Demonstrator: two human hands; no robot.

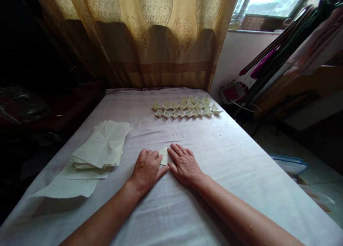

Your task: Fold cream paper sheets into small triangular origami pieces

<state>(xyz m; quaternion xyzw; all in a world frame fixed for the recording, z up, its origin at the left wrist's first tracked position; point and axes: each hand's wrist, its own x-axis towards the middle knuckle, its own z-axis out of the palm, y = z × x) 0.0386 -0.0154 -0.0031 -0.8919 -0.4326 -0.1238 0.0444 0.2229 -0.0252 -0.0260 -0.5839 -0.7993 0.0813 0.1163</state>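
Observation:
A small folded piece of pale paper (164, 156) lies on the cloth-covered table, between my two hands. My left hand (148, 167) is closed, its fingers curled over the paper's left side and hiding part of it. On the other side, my right hand (185, 164) rests flat with its fingers stretched out, the tips touching the paper's right edge. Farther back stand two uneven rows of several folded paper boats (189, 109). To the left lies a stack of creased paper sheets (103, 144), fanned unevenly.
A pale cloth (225, 189) covers the table. Small paper scraps (218, 134) lie right of centre. A patterned curtain (160, 53) hangs behind the far edge. At the right, a rack with hanging clothes (311, 49) and clear plastic containers (291, 164) stand beside the table.

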